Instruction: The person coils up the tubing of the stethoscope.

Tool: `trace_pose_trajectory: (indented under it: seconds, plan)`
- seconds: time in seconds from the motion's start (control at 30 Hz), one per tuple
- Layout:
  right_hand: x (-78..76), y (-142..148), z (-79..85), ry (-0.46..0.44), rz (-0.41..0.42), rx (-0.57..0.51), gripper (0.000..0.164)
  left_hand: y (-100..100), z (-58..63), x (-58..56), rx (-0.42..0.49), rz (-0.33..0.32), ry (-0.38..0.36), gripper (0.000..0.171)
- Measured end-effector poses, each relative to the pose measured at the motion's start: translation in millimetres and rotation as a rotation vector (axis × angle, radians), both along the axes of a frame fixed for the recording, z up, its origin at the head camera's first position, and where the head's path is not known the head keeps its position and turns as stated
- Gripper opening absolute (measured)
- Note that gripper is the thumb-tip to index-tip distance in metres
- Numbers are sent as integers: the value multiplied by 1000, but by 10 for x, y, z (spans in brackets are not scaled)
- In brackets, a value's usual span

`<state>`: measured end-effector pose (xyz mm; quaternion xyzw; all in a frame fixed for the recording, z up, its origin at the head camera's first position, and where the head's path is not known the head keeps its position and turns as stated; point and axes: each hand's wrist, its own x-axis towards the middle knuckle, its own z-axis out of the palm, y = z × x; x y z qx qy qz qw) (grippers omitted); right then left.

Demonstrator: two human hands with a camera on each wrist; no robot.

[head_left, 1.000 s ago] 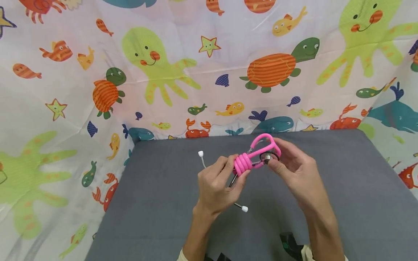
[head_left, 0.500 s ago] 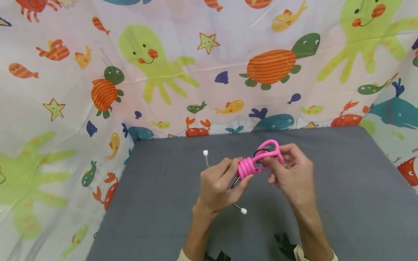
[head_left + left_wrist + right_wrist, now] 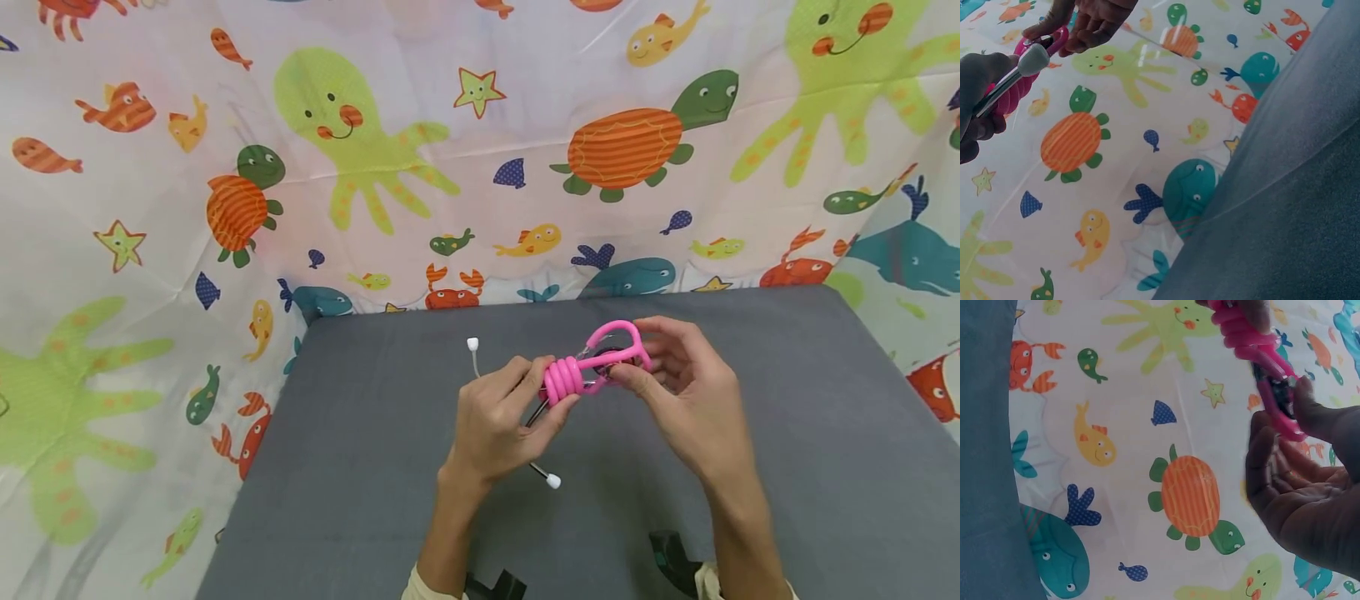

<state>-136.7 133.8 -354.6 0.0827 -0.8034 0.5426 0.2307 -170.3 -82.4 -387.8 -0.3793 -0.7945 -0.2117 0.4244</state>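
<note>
A stethoscope with pink tubing (image 3: 564, 379) is held above the table, its tubing wound in several tight coils. My left hand (image 3: 495, 421) grips the coils between thumb and fingers. The metal ear tubes pass behind that hand, their white ear tips (image 3: 553, 481) sticking out on both sides. My right hand (image 3: 693, 400) pinches the looped end, thumb in front and fingers behind. The dark-rimmed chest piece (image 3: 604, 353) sits within the loop, partly covered by tubing and thumb. In the right wrist view, the pink coils (image 3: 1244, 334) are above the right hand (image 3: 1310, 494).
A grey cloth (image 3: 360, 458) covers the table under both hands. White fabric printed with sea animals (image 3: 420, 100) hangs behind the table and along its sides. Dark wrist devices (image 3: 671, 562) show near the sleeves at the front.
The chest piece, earlier facing up under the right thumb, has turned and now lies inside the loop. My right hand moved in, then back slightly right. The left hand keeps its grip.
</note>
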Motion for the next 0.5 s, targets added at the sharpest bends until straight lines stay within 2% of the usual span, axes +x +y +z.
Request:
trace_pose_trajectory:
  seconds: [0.3,0.5]
  plan:
    - [-25,47,-43,-82,68,101,60,1,-16,2,-48,42,-1,39]
    - [-14,50,-58,-91,59,93,61,-10,-14,8,-50,52,-20,39]
